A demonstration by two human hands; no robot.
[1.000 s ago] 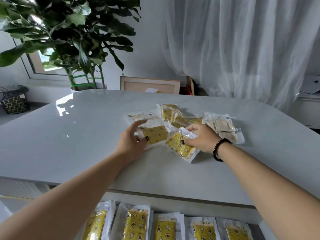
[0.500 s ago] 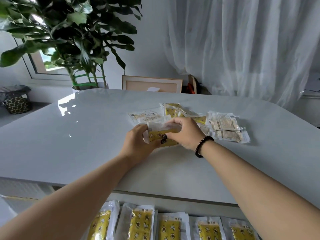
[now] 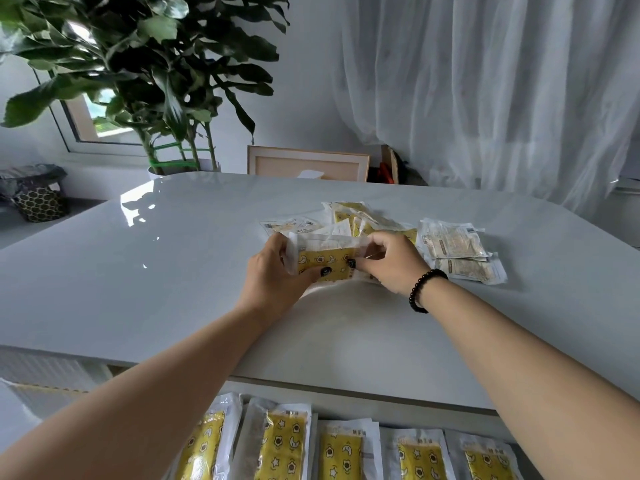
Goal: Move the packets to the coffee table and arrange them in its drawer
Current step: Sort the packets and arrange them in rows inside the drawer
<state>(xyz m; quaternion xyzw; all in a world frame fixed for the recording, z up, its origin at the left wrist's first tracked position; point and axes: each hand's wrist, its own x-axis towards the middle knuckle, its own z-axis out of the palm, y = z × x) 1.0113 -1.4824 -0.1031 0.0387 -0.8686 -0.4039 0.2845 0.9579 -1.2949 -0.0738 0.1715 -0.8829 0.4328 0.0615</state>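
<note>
A small stack of yellow-patterned packets (image 3: 323, 259) stands on edge on the white coffee table (image 3: 173, 271), held between both hands. My left hand (image 3: 277, 277) grips its left end and my right hand (image 3: 391, 263) grips its right end, thumbs on the front face. Behind them lies a loose pile of yellow packets (image 3: 349, 213), with pale packets (image 3: 457, 247) lying to the right. At the bottom of the view the open drawer (image 3: 346, 401) holds a row of several yellow packets (image 3: 280, 445) laid side by side.
A large potted plant (image 3: 152, 64) stands behind the table's far left corner. A wooden frame (image 3: 308, 164) leans against the wall beyond the table, and a sheer curtain (image 3: 485, 91) hangs at the right. A patterned basket (image 3: 40, 202) sits on the floor at the left.
The hands came together from separate packets on the table and now hold a gathered stack upright between them, slightly nearer than the pile.
</note>
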